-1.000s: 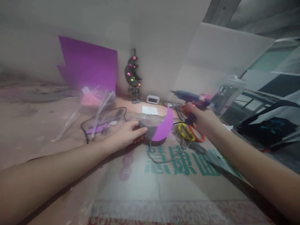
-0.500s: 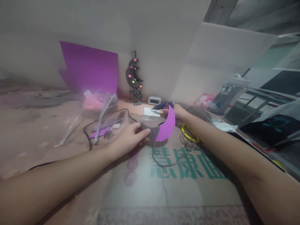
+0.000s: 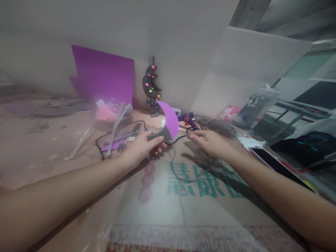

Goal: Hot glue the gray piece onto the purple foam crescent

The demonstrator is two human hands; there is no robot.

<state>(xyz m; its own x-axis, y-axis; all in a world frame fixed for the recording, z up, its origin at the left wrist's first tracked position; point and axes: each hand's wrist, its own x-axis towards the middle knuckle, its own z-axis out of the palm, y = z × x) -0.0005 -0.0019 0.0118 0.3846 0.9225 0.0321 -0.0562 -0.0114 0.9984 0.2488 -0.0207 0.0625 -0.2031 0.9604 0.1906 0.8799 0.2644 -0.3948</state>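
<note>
My left hand pinches the grey, cord-wrapped end of a purple paper crescent moon, whose bare purple part curves upward. From the wrapped end a grey cord trails down over the lettered board and round to the right. My right hand hovers to the right of the moon, fingers stretched out and apparently holding nothing. Just beyond its fingertips a dark blue glue gun with a small red light rests near the wall. Part of the gun's nozzle is hidden behind the moon.
A finished dark moon ornament with coloured balls hangs at the wall. Purple card leans at left, with clear glue sticks and a pink-filled bag before it. At right are a clear plastic container and a dark-screened device.
My right hand has come away from the glue gun and back toward me. My left hand has moved the moon up and left, turning it so its tip points up-left.
</note>
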